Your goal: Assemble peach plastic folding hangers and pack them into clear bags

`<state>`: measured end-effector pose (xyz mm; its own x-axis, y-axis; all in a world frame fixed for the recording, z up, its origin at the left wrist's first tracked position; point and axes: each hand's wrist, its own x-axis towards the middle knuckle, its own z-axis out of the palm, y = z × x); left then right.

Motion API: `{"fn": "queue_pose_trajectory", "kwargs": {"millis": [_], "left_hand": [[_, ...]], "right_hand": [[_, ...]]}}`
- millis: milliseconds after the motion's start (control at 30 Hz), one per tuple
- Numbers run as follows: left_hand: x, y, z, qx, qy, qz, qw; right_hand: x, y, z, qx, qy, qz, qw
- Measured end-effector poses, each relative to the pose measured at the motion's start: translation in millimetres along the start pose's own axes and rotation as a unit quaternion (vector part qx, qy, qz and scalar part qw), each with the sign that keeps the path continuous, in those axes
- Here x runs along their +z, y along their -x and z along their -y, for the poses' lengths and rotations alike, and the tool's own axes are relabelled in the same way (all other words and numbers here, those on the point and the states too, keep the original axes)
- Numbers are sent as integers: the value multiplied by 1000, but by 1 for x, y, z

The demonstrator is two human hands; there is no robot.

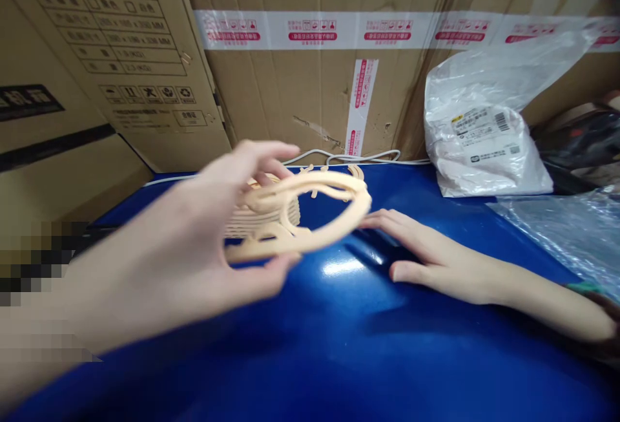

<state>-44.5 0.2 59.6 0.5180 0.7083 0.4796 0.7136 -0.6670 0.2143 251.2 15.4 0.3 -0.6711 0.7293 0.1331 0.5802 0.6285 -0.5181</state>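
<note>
My left hand (pixel 194 241) is raised close to the camera, pinching a flat, pale wooden ring-shaped piece (pixel 334 212) with small tabs on its far edge; the piece is blurred. Behind it on the blue table (pixel 339 344) stands a stack of similar pale wooden pieces (pixel 256 221), partly hidden by my fingers. My right hand (pixel 426 254) lies flat on the table, palm down, fingers stretched toward the ring and holding nothing.
Large cardboard boxes (pixel 300 99) with red-and-white tape wall off the back and left. A white plastic bag (pixel 479 144) with a label sits at the back right, clear plastic wrap (pixel 566 228) beside it. A white cable (pixel 358 158) runs along the table's far edge.
</note>
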Motion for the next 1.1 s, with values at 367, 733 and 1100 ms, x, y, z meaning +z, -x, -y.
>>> {"fn": "queue_pose_trajectory", "kwargs": {"millis": [367, 733, 1100], "left_hand": [[-43, -30, 82, -87, 20, 121, 989], [-32, -34, 96, -93, 37, 166, 981], [-28, -35, 87, -106, 35, 161, 981]], "right_hand": [[3, -3, 7, -4, 76, 50, 996], [4, -3, 5, -17, 91, 46, 995], [5, -2, 3, -20, 95, 43, 994]]}}
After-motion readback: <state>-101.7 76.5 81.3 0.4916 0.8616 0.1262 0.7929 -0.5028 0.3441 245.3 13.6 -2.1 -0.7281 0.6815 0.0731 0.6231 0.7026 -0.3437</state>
